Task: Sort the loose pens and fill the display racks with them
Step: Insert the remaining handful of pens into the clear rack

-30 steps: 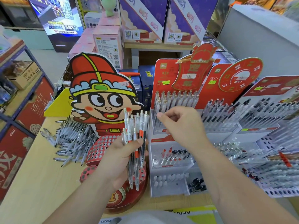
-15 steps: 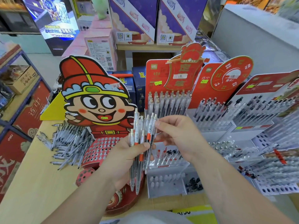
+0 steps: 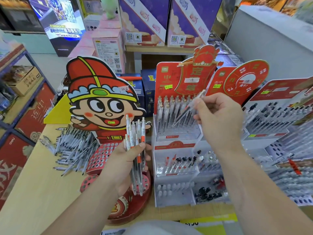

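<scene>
Wooden table (image 3: 33, 192), loose pens (image 3: 72, 146), display racks (image 3: 174, 167)

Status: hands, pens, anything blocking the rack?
Left hand grips a bundle of pens. Right hand pinches one pen, tilted over the rack top row. Nothing seen between them. Loose pile lies at left.

Probably stationery shop, priced pen racks (image 3: 175, 136)

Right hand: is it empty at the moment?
No, the right hand pinches a single clear pen.
</scene>
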The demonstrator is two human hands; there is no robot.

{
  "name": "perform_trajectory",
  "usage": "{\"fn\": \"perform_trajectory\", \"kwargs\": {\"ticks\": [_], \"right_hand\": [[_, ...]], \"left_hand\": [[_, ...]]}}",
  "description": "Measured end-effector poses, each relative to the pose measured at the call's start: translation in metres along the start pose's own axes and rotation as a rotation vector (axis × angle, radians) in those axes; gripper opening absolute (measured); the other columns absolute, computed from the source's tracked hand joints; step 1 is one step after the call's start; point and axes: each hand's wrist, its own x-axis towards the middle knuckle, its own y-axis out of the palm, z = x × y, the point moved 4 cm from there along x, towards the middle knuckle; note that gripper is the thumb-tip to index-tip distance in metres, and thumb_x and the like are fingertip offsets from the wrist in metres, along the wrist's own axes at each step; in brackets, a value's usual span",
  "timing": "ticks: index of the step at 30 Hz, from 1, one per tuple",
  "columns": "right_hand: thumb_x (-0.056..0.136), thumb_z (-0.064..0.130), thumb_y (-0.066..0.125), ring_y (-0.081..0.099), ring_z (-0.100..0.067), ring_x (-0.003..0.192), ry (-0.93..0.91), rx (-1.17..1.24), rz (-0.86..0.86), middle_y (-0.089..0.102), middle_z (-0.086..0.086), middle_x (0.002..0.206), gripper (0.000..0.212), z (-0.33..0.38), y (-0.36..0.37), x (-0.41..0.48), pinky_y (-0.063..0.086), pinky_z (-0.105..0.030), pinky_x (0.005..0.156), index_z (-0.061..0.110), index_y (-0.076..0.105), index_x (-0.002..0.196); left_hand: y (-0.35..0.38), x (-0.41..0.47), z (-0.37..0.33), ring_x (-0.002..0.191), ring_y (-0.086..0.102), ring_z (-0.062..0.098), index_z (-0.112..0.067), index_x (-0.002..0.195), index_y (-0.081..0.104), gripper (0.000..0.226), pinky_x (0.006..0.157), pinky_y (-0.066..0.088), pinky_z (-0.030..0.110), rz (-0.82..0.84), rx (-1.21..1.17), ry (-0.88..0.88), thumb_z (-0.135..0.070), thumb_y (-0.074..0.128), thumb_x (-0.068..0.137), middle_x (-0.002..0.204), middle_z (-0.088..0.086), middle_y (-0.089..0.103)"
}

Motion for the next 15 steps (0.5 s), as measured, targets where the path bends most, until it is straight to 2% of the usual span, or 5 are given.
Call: {"fn": "perform_trajectory", "kwargs": {"ticks": [2, 5, 9, 15], "right_hand": [[0.094, 0.023, 0.069, 0.069, -0.013, 0.066, -0.078, -0.082, 0.011, 0.068, 0.009, 0.072, 0.016, -0.003, 0.01, -0.004, 0.059, -0.043, 0.064, 0.031, 0.064, 0.081], [0.096, 0.024, 0.067, 0.066, -0.01, 0.068, -0.191, -0.171, 0.005, 0.066, 0.009, 0.073, 0.013, -0.003, 0.024, -0.011, 0.056, -0.037, 0.064, 0.024, 0.063, 0.083], [0.096, 0.023, 0.067, 0.061, -0.01, 0.064, -0.244, -0.2, -0.016, 0.065, 0.005, 0.069, 0.016, -0.002, 0.032, -0.008, 0.05, -0.028, 0.062, 0.014, 0.068, 0.082], [0.093, 0.019, 0.068, 0.057, -0.008, 0.059, -0.285, -0.314, 0.047, 0.061, 0.009, 0.064, 0.016, -0.005, 0.044, -0.004, 0.049, -0.025, 0.059, 0.013, 0.068, 0.078]], "left_hand": [[-0.001, 0.0, 0.001, 0.067, 0.063, 0.017, -0.01, 0.119, 0.064, 0.021, 0.064, 0.049, 0.036, -0.004, 0.015, 0.009, -0.011, 0.061, 0.098, 0.092, 0.009, 0.073], [-0.002, 0.001, 0.002, 0.065, 0.063, 0.015, -0.008, 0.119, 0.064, 0.022, 0.06, 0.049, 0.034, -0.008, 0.026, 0.017, -0.009, 0.061, 0.098, 0.09, 0.008, 0.073], [-0.002, 0.0, 0.002, 0.068, 0.063, 0.018, -0.012, 0.118, 0.065, 0.021, 0.059, 0.049, 0.035, -0.006, 0.02, 0.021, -0.009, 0.062, 0.097, 0.091, 0.009, 0.073], [-0.001, 0.0, 0.002, 0.069, 0.063, 0.018, -0.014, 0.111, 0.068, 0.015, 0.057, 0.05, 0.032, 0.015, 0.036, 0.02, -0.009, 0.062, 0.097, 0.093, 0.01, 0.074]]}}
